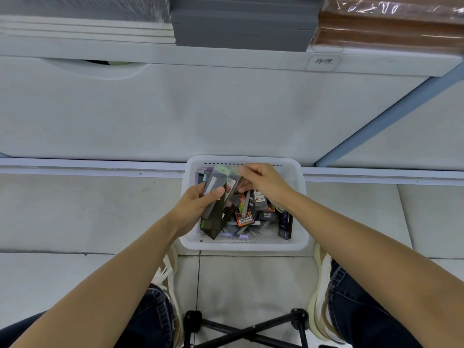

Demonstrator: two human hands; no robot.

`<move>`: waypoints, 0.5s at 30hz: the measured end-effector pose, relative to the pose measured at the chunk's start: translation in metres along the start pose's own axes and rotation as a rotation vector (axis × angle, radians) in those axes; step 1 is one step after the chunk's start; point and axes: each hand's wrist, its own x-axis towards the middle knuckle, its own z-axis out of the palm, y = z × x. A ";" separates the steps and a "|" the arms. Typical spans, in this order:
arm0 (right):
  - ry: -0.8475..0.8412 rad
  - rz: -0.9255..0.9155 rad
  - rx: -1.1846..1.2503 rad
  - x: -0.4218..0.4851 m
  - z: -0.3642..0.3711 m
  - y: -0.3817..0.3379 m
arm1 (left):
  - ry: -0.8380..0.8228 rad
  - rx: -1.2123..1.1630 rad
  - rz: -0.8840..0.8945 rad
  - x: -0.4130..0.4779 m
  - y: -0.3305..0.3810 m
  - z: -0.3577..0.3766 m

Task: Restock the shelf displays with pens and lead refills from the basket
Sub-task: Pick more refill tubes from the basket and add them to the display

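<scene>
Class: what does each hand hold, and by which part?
The left hand grips a stack of packets around the middle, thumb across the front. The right hand pinches the rightmost packet near its top.

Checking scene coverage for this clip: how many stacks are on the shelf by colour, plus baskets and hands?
White stack: 1
Grey stack: 1
Brown stack: 1
Basket: 1
Hands (left hand, right hand, both gripping packets): 2
Total: 6

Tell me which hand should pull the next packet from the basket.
Right, probably. The left hand grips a fan of packets; the right hand only pinches the top of one and hangs over the loose stock in the basket.
</scene>
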 end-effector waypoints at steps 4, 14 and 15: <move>-0.038 -0.054 -0.556 -0.001 0.001 0.018 | 0.175 -0.012 0.037 -0.002 -0.005 -0.020; -0.168 -0.329 -0.997 -0.011 -0.004 0.039 | 0.228 -0.007 0.044 -0.004 -0.011 -0.022; -0.130 -0.341 -0.914 -0.012 -0.004 0.032 | 0.226 -0.022 0.049 -0.004 -0.010 -0.021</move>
